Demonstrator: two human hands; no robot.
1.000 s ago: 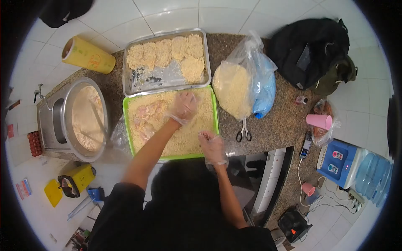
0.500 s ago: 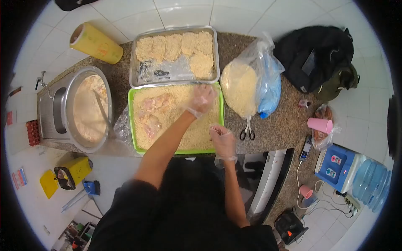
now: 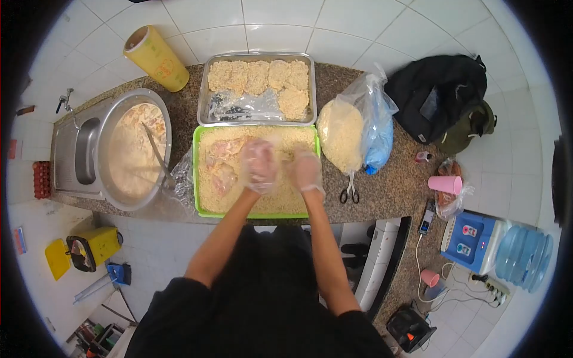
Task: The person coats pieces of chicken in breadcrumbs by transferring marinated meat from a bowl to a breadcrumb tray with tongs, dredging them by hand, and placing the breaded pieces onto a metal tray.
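Observation:
Both my hands wear clear plastic gloves over a green-rimmed tray (image 3: 196, 173) of pale breadcrumbs (image 3: 280, 203). My left hand (image 3: 260, 166) is over the middle of the crumbs, just right of the raw chicken pieces (image 3: 222, 178). My right hand (image 3: 305, 172) is at the tray's right side, a short way from the left one. Motion blurs the fingers of both hands, and whether anything is in them cannot be made out. Behind stands a metal tray (image 3: 202, 107) with several crumb-coated pieces (image 3: 256, 77) along its far side and one nearer at right.
At left, a large metal bowl (image 3: 166, 119) holds chicken in creamy liquid, with a utensil (image 3: 154, 143) leaning in it. Right of the trays lie a bag of crumbs (image 3: 341, 134), scissors (image 3: 350, 190) and a black bag (image 3: 441, 89). A yellow wrap roll (image 3: 158, 59) stands behind.
My left hand has moved left and nearer from the tray's far right corner. My right hand has moved up over the crumbs from the near right edge. The whole view has shifted slightly.

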